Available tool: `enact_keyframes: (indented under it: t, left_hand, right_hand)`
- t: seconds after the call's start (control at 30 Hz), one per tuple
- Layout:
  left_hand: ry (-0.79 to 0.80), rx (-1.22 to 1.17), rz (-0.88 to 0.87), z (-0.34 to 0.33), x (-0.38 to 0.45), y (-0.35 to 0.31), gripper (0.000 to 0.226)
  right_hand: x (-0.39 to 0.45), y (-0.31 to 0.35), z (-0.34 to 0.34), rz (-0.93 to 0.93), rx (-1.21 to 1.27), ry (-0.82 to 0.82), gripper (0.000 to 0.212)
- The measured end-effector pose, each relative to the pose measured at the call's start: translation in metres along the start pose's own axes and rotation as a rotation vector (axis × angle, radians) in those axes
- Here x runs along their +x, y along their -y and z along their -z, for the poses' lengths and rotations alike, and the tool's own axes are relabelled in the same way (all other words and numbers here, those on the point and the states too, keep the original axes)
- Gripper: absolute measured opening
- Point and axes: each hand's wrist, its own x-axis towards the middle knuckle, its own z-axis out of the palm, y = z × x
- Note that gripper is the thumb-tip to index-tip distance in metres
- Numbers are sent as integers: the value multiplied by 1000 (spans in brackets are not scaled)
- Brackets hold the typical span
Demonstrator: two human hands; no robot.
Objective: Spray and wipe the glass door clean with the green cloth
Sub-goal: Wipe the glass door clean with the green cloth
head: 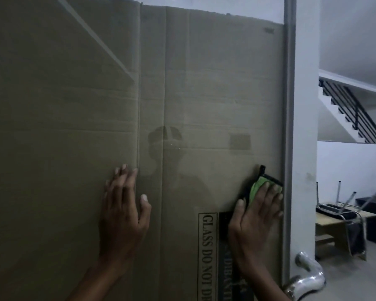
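Pressing flat, the right hand (255,216) has its grip spread over the green cloth (256,187), fingers extended and pinning it against the glass door (85,105) rather than clenching it; the left hand (123,205) lies open-palmed on the pane at about 7 o'clock of the view, grasping nothing, apparently steadying the door.

Largest first: the glass door fills most of the view from 9 o'clock through to 2 o'clock, and behind it stands brown cardboard (204,72) printed "GLASS DO NOT DR…" near 6 o'clock; the pane gives back a faint reflection of the person at the centre; the grey door frame (289,105) runs vertically at 3 o'clock; beyond it a staircase (352,111) shows at 2 o'clock and an upturned chair (343,209) on a tabletop (328,220) at 4 o'clock; the chrome door handle (306,276) sits at 5 o'clock; smallest, the cloth shows only as a green edge past the fingertips, just beside the frame, over a dark object whose nature I cannot tell.

No spray bottle is visible, so spraying looks done or set aside; wiping is under way at the right edge; the glass looks hazy throughout, so I judge most of the pane is left to wipe.
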Motion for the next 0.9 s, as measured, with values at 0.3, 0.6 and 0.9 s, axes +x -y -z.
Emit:
enact_keyframes:
  t: [0.3,0.6,0.9]
  left_hand:
    - [5,-205,72,14,-2,1,55]
    - [103,-26,75,66,-40,73,58]
    - [280,-54,71,115,-30,143,63]
  right_hand:
    - [-14,59,-21,646,-46,108,66]
    - [-84,33,-28,500,-86,123,72]
    - [-126,168,-75,714,-69,197,72]
